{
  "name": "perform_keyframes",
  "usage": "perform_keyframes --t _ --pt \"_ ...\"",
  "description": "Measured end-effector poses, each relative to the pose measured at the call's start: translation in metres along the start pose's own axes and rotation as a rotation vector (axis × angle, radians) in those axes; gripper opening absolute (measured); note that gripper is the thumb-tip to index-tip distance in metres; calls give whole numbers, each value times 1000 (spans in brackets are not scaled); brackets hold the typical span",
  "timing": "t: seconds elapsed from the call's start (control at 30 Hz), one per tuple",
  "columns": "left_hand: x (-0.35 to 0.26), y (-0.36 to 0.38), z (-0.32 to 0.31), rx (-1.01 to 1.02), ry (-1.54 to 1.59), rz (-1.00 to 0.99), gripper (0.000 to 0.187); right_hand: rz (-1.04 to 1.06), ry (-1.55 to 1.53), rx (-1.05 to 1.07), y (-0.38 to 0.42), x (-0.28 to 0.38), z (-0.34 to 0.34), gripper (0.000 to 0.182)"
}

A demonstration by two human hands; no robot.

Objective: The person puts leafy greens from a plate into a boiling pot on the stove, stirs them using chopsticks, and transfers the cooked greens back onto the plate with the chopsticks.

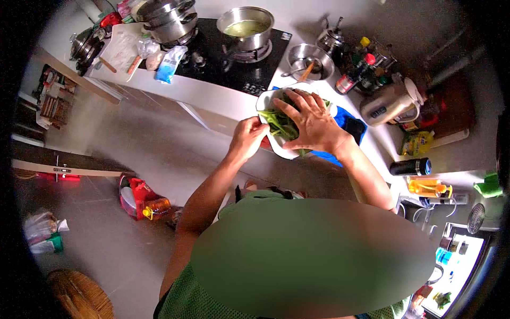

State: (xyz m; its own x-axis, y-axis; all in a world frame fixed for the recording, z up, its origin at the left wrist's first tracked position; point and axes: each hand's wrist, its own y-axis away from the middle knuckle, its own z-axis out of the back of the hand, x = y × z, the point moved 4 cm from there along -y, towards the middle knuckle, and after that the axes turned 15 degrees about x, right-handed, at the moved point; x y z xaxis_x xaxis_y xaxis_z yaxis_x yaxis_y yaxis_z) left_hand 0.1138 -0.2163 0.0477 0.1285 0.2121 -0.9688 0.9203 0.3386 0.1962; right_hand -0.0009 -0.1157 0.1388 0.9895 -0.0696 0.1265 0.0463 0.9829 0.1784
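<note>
A white dish [287,153] with green leafy vegetables [280,123] is at the counter's right part, near its front edge. My left hand [248,139] pinches the dish's left rim between thumb and fingers. Over the leaves lies my right hand [313,121], its fingers spread and its palm down, covering part of them. Just behind the dish, a metal bowl [309,62] holds a wooden-handled utensil. Under and to the right of the dish shows something blue [345,127].
A pan [245,29] with pale liquid and a stacked steel pot [169,26] stand on the black stove [212,66]. Bottles [355,75], a kettle [393,103] and a black flask [411,167] line the right side. A red bag [139,195] lies on the floor.
</note>
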Motion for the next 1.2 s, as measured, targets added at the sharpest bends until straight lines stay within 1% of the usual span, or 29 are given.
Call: perform_keyframes --t 0.07,0.13,0.17,0.2,0.23,0.27,0.33,0.4,0.43,0.47,0.5,0.53,0.57,0.6,0.67,0.7,0.73,0.8,0.83,0.87,0.93,1.0,1.03,1.07,1.13,1.2 --pt "-6 11 25 -4 39 -20 18 68 -14 -3 -19 17 8 90" --pt "-16 21 48 -70 16 -21 19 148 -125 -72 -34 26 21 90" --pt "-20 26 56 -82 20 -17 19 209 -194 -161 -39 25 34 88" --pt "-23 30 67 -95 22 -14 20 210 -260 -263 -38 23 55 74" --pt "-17 32 79 -93 -16 -11 20 186 -389 -304 -43 8 57 64" --pt "-17 35 88 -123 48 -11 19 161 -511 -355 -49 -14 63 54" --pt "-24 44 106 -224 -31 -8 20 -72 -426 -473 -62 -76 50 36" --pt "-34 48 121 -265 -2 -11 24 -245 -249 -355 -76 -135 14 32" --pt "-35 50 133 -282 -85 7 27 -296 -207 -265 -81 -160 -13 33" --pt "-32 50 144 -348 -17 -43 26 -345 -168 -176 -86 -177 -34 33" --pt "-34 50 151 -358 14 -64 26 -366 -148 -91 -86 -178 -44 44" --pt "-38 50 157 -368 42 -85 26 -358 24 -22 -92 -184 -67 56" --pt "-48 51 159 -408 40 -76 27 -362 9 -17 -94 -191 -85 65" --pt "-56 50 163 -449 36 -71 27 -364 -3 -15 -95 -182 -90 73" --pt "-59 41 176 -468 43 -79 29 -379 -9 -51 -102 -183 -99 77" --pt "-58 36 185 -511 65 -84 29 -326 0 -114 -112 -187 -101 71" --pt "-56 35 193 -553 87 -89 30 -372 -76 -81 -108 -188 -112 61" --pt "-56 33 204 -566 92 -78 30 -342 -108 -106 -109 -189 -112 51" --pt "-57 29 208 -563 103 -80 30 -293 -49 -218 -109 -189 -109 42" --pt "-56 25 211 -560 115 -80 30 -299 -108 -193 -105 -195 -106 35" --pt "-54 16 215 -562 135 -121 28 -405 -73 -263 -96 -204 -89 26" --pt "-53 9 225 -547 143 -129 26 -378 -177 -344 -94 -215 -61 20" --pt "-57 8 229 -553 143 -91 24 -371 -130 -490 -93 -202 -26 15" --pt "-56 5 236 -551 143 -90 24 -234 -219 -641 -94 -188 9 12" --pt "-48 -5 252 -519 180 -120 24 -188 -390 -858 -108 -171 58 11" --pt "-50 -14 263 -511 200 -109 24 -177 -601 -898 -136 -160 85 11"
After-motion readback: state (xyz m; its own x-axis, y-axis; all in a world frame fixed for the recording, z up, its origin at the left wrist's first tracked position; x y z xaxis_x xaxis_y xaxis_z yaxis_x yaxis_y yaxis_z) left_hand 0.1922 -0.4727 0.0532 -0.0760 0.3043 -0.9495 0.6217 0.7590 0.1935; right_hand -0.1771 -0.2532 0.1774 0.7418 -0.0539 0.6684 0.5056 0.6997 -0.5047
